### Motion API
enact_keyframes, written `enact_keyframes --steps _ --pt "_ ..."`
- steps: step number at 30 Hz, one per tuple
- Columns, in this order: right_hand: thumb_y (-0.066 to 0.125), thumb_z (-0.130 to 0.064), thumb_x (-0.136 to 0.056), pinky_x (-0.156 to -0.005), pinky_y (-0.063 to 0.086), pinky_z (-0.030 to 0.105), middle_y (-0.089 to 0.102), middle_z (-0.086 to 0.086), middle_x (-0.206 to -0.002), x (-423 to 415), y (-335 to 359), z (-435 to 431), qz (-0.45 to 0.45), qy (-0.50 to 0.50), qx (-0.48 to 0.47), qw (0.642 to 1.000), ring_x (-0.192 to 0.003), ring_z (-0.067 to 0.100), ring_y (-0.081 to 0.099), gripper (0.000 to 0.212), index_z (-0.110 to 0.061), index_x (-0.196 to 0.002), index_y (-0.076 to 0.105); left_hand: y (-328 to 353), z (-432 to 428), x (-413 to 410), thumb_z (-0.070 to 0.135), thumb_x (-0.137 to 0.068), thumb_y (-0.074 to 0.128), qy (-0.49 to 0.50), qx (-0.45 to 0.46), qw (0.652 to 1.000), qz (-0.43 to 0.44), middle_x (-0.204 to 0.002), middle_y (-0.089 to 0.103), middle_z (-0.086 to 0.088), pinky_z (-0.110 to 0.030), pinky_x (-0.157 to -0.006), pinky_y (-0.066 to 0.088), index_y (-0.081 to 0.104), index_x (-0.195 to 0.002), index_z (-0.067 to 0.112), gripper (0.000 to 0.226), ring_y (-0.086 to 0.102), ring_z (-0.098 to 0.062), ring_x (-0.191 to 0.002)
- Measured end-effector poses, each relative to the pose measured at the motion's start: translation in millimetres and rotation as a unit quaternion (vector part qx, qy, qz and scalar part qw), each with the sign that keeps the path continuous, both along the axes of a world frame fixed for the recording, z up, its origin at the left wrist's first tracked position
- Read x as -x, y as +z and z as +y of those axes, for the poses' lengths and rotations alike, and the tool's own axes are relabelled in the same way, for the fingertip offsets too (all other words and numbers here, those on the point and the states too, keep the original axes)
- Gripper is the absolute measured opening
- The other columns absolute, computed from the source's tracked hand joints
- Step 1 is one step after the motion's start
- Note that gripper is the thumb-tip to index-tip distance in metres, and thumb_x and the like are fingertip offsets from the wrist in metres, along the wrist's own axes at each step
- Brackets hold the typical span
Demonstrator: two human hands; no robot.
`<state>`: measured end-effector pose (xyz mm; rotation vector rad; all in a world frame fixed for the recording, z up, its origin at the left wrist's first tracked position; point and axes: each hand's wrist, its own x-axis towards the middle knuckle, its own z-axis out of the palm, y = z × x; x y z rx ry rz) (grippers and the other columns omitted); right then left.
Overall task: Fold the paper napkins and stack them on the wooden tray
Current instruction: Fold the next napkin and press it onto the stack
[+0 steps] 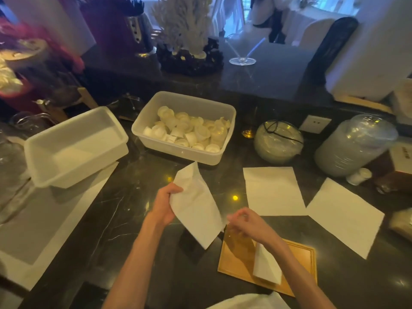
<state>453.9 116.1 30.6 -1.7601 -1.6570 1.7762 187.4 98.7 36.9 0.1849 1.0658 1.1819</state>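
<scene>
Head view: your left hand (166, 202) grips the napkin (196, 206); your right hand (244, 221), loosely curled and empty, sits nearer the tray (231, 262).

A dark marble surface (124, 210) carries everything. On it lie two flat paper napkins (273, 190) (344, 217) side by side at the right, a wooden tray (236, 264) near the front edge, a plastic tub of small white cups (185, 128), an empty tub (73, 146) resting partly on a white sheet (44, 233), and two wrapped stacks of plates (278, 141) (354, 146).

Restaurant svc counter (124, 210), cocktail glass (242, 55), dining tables (298, 18)
</scene>
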Motion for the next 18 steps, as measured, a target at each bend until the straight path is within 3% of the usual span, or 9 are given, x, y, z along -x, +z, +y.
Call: enact_keyframes --steps 2,4,6,7,9,12,15,16,18 --pt "0.061 -0.055 -0.091 -0.083 0.058 0.032 0.070 -0.002 -0.110 -26.6 8.1 -11.1 -0.011 -0.028 -0.062 0.998 -0.101 0.014 0.068 0.042 -0.020 -0.114 0.058 19.1 -1.4 -11.7 0.009 -0.068 0.058 -0.059 -0.018 0.998 -0.024 -0.117 0.070 -0.024 -0.051 -0.090 0.058 0.069 -0.122 0.005 0.055 0.070 -0.042 -0.103" --pt "0.059 -0.067 -0.084 -0.101 0.052 0.037 0.057 -0.011 -0.133 -48.4 18.5 -16.3 0.039 -0.058 -0.112 0.991 -0.120 0.010 0.058 0.063 -0.027 -0.133 0.051 37.3 -3.4 -25.2 0.008 -0.072 0.057 -0.144 -0.047 0.988 -0.031 -0.113 0.073 -0.020 -0.050 -0.086 0.060 0.075 -0.117 0.012 0.049 0.072 -0.040 -0.101" --pt "0.060 -0.079 -0.075 -0.111 0.042 0.040 0.039 -0.023 -0.147 -59.9 31.7 -19.1 0.104 -0.064 -0.090 0.988 -0.133 0.004 0.041 0.087 -0.041 -0.149 0.034 53.2 -5.7 -40.1 0.013 -0.072 0.061 -0.232 -0.063 0.971 -0.002 -0.114 0.073 -0.015 -0.049 -0.089 0.057 0.074 -0.120 0.020 0.049 0.069 -0.038 -0.107" --pt "0.061 -0.079 -0.074 -0.112 0.039 0.041 0.034 -0.027 -0.148 -62.5 36.7 -20.9 0.127 -0.060 -0.070 0.988 -0.134 0.002 0.037 0.089 -0.048 -0.150 0.029 60.3 -7.1 -47.2 0.016 -0.071 0.065 -0.263 -0.065 0.963 0.017 -0.116 0.072 -0.012 -0.048 -0.089 0.057 0.072 -0.121 0.022 0.051 0.066 -0.037 -0.110" --pt "0.065 -0.070 -0.080 -0.107 0.048 0.036 0.044 -0.032 -0.146 -66.6 42.0 -25.1 0.169 -0.041 -0.034 0.984 -0.132 0.003 0.047 0.070 -0.056 -0.143 0.037 70.9 -9.2 -60.6 0.019 -0.067 0.071 -0.299 -0.066 0.952 0.027 -0.118 0.070 -0.010 -0.044 -0.086 0.059 0.070 -0.124 0.024 0.057 0.062 -0.036 -0.114" --pt "0.072 -0.049 -0.088 -0.085 0.060 0.027 0.072 -0.014 -0.122 -74.1 47.2 -35.7 0.206 -0.063 -0.028 0.976 -0.115 0.015 0.068 0.032 -0.045 -0.119 0.068 79.6 -9.6 -73.2 0.017 -0.072 0.070 -0.318 -0.085 0.944 0.026 -0.122 0.068 -0.012 -0.047 -0.088 0.058 0.066 -0.130 0.023 0.058 0.064 -0.035 -0.114" --pt "0.070 -0.047 -0.085 -0.084 0.061 0.032 0.077 -0.004 -0.112 -85.5 58.6 -43.9 0.222 -0.142 -0.059 0.963 -0.106 0.019 0.073 0.030 -0.030 -0.110 0.075 76.4 -9.5 -79.8 0.012 -0.090 0.057 -0.279 -0.099 0.955 -0.023 -0.139 0.058 -0.015 -0.060 -0.108 0.043 0.054 -0.143 0.019 0.054 0.058 -0.039 -0.126" --pt "0.070 -0.047 -0.085 -0.086 0.060 0.036 0.078 -0.004 -0.111 -89.8 61.4 -44.9 0.225 -0.167 -0.076 0.957 -0.105 0.019 0.073 0.033 -0.027 -0.110 0.075 72.1 -10.5 -82.8 0.016 -0.096 0.054 -0.252 -0.092 0.961 -0.059 -0.148 0.050 -0.017 -0.062 -0.113 0.036 0.049 -0.148 0.017 0.052 0.050 -0.042 -0.134" --pt "0.070 -0.044 -0.089 -0.090 0.060 0.044 0.078 -0.004 -0.112 -99.1 65.8 -46.5 0.225 -0.211 -0.099 0.946 -0.104 0.020 0.074 0.030 -0.026 -0.113 0.072 61.6 -17.0 -93.2 0.032 -0.106 0.046 -0.217 -0.079 0.965 -0.123 -0.157 0.043 -0.018 -0.059 -0.114 0.037 0.043 -0.152 0.016 0.049 0.044 -0.041 -0.140"
